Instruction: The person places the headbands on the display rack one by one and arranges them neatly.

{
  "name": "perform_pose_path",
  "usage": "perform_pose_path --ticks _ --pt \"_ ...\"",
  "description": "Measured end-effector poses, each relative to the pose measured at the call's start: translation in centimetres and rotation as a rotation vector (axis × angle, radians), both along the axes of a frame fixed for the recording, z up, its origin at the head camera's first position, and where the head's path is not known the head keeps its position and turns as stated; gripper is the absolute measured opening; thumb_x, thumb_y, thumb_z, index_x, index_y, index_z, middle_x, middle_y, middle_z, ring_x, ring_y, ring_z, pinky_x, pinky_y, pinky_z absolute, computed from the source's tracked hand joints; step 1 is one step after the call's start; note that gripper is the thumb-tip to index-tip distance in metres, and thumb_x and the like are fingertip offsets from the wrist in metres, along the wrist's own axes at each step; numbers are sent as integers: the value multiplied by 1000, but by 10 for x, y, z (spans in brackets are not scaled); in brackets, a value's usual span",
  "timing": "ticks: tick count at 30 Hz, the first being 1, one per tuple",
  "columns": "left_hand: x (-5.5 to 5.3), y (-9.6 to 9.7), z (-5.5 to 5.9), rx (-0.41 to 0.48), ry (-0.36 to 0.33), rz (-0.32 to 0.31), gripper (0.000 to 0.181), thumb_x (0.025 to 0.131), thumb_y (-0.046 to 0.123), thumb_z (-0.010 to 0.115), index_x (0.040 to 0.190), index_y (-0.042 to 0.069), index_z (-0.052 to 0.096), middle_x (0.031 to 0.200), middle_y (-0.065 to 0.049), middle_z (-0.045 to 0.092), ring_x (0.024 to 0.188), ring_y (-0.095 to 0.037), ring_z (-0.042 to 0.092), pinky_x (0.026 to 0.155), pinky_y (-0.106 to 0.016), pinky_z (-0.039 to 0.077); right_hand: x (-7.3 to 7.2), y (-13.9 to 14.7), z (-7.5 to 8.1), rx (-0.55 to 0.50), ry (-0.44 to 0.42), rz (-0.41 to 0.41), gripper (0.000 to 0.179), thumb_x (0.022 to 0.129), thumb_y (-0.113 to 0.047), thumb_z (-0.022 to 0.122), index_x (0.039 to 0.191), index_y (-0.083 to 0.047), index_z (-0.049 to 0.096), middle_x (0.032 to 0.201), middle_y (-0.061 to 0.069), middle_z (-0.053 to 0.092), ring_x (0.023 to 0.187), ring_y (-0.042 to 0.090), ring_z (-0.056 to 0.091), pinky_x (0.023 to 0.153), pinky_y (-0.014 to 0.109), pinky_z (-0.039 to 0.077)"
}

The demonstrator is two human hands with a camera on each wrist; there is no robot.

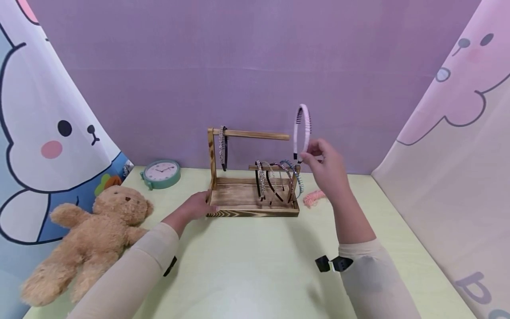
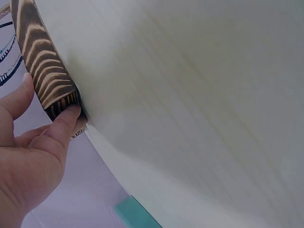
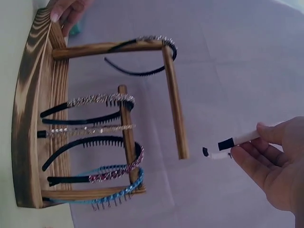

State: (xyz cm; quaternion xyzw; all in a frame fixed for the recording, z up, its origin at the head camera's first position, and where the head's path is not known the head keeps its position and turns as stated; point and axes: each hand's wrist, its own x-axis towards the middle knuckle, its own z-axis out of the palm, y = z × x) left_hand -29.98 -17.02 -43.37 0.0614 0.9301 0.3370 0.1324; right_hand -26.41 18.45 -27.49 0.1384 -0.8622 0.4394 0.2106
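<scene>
My right hand [image 1: 328, 170] pinches a white toothed headband [image 1: 307, 128] near its black-tipped end, holding it upright in the air just right of the upper bar [image 1: 255, 134] of a wooden rack [image 1: 235, 195]. In the right wrist view, the headband's black tips point toward that bar's free end. My left hand [image 1: 196, 206] grips the front left corner of the rack's tray, thumb on one side and fingers at the end. A sparkly headband [image 1: 222, 148] hangs at the upper bar's left end. Several more, including a blue headband [image 3: 118, 192], hang from the lower bar [image 3: 127, 137].
A brown teddy bear [image 1: 97, 230] lies on the left of the table [image 1: 239, 274]. Behind it is a round teal clock [image 1: 161, 174]. Pink yarn [image 1: 314, 198] lies right of the rack. A purple cloth backdrop [image 1: 167, 88] stands behind, with patterned cloths at both sides.
</scene>
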Motion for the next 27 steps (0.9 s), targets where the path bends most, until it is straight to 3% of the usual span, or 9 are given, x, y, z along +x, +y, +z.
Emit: perform_pose_path --ticks 5,11,19,27 --pt "-1 0 -1 3 -6 2 82 96 31 63 156 0 16 155 -28 30 143 -46 27 117 -57 24 -17 6 -5 24 3 -80 19 96 -17 64 109 -4 61 106 11 66 99 24 63 84 40 57" --pt "-2 0 -2 1 -24 11 83 96 32 63 156 1 16 156 -27 28 144 -46 26 117 -57 23 -41 3 -16 49 -13 -108 20 95 -18 65 109 -5 62 105 11 67 98 24 64 81 39 58" --pt "-3 0 -3 -15 -26 11 83 96 33 63 157 3 15 157 -26 27 144 -45 25 117 -57 24 -65 -24 -24 -1 -41 -39 17 94 -17 66 106 -5 61 100 10 67 90 23 64 77 37 57" --pt "-2 -2 -4 -2 -28 20 84 95 35 63 157 3 15 157 -25 27 144 -45 26 117 -57 24 -72 -67 -34 -42 -93 67 18 94 -15 65 109 -5 61 101 8 67 92 22 64 78 33 58"
